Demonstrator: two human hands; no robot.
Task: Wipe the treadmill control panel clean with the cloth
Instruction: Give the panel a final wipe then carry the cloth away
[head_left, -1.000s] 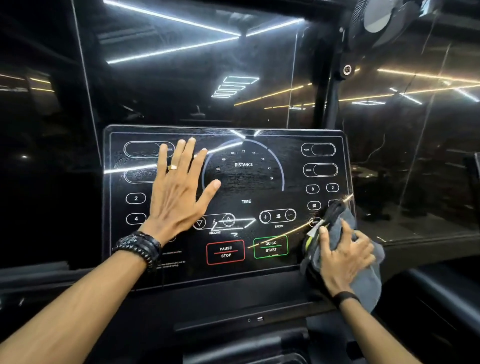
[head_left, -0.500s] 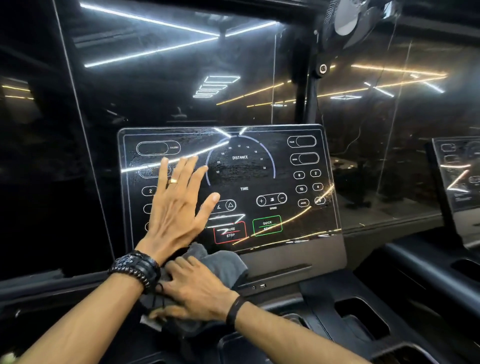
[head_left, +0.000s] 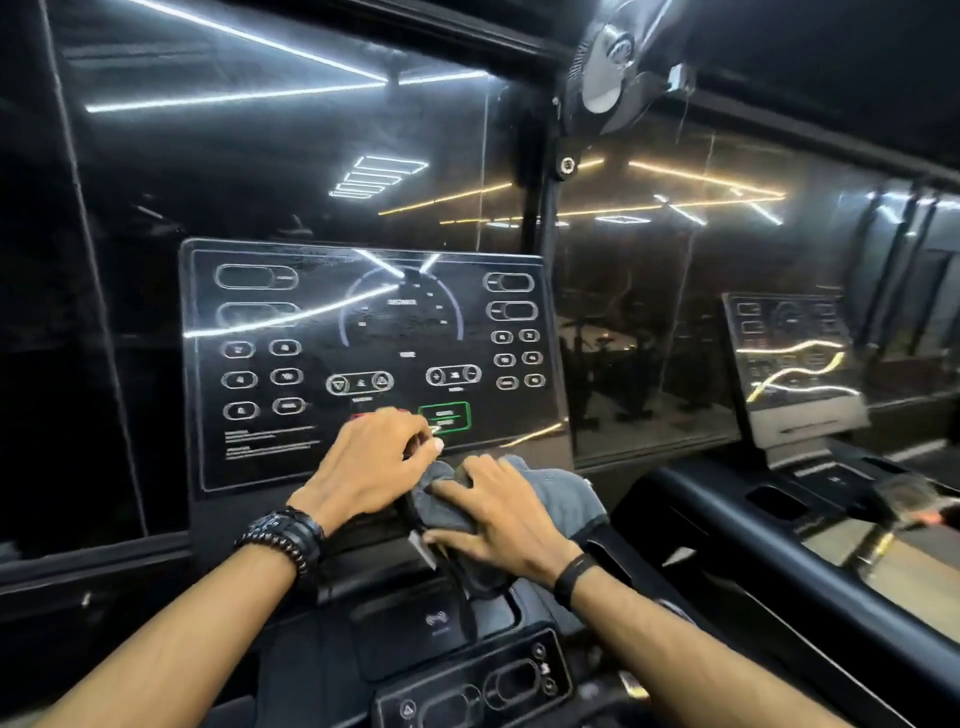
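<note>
On the blurred control panel (head_left: 363, 358), only "DISTANCE" inside the arc dial at twelve o'clock was faintly readable, while the green-framed button (head_left: 445, 417) at five o'clock and the fine print at seven o'clock stayed illegible.

Fan (head_left: 610, 67): mounted high on the dark pillar.
Second console (head_left: 792, 358): off right, catching light streaks.
Glass wall (head_left: 260, 156): mirroring ceiling strips.

Dim scene w/ ceiling-strip glare on glossy control panel (head_left: 363, 358), motion blur, wide-angle edge warp.
</note>
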